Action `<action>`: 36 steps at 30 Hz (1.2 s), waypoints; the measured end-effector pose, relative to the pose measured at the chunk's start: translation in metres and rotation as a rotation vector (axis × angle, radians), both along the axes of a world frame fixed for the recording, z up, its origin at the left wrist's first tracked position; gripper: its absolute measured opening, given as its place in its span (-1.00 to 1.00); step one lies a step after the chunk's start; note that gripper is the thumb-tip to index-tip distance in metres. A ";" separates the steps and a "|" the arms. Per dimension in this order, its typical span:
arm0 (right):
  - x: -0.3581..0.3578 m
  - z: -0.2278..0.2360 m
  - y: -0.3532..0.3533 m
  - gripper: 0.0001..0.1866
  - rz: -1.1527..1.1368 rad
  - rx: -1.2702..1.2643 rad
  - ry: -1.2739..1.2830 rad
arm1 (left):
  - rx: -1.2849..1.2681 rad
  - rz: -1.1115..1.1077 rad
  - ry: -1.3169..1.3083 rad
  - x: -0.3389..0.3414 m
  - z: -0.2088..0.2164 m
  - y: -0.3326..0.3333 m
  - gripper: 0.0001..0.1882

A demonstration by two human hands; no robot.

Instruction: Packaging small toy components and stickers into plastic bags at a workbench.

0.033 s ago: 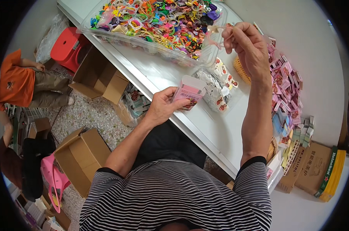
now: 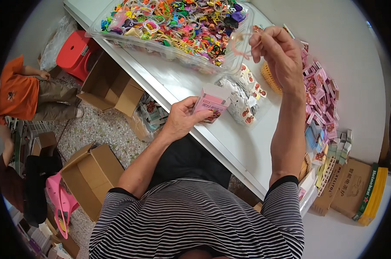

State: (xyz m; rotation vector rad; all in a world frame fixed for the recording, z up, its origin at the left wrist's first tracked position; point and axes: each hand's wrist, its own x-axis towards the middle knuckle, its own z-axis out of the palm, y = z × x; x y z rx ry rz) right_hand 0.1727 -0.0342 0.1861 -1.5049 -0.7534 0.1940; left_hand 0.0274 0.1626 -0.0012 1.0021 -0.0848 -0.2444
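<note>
We hold a pink box [image 2: 212,103] in our left hand [image 2: 180,121], thumb across its printed front and fingers closed around its side. The box tilts over the near edge of the worktop [image 2: 243,146], its top end open and a pale flap raised. Our right hand [image 2: 282,56] is lifted above the worktop's far side, thumb and fingertips pinched narrow. A pinkish band [image 2: 240,52] hangs beside these fingertips; it is blurred, but we seem to be gripping one end of it.

At the worktop's far left end we have a clear tub [image 2: 178,55] heaped with colourful hair bands [image 2: 169,21]. A plastic bag [image 2: 236,101] with printed cards lies between the pink box and a yellow basket [image 2: 269,77]. Along the worktop's right side, near the wall, is a pile of pink packs [image 2: 320,90]. An open cardboard box [image 2: 94,177] stands on the speckled floor [image 2: 85,127] to our left.
</note>
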 end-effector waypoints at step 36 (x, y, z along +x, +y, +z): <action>0.074 -0.079 0.047 -0.74 -0.266 -1.080 -1.100 | 0.010 0.051 -0.001 -0.021 0.001 0.004 -0.59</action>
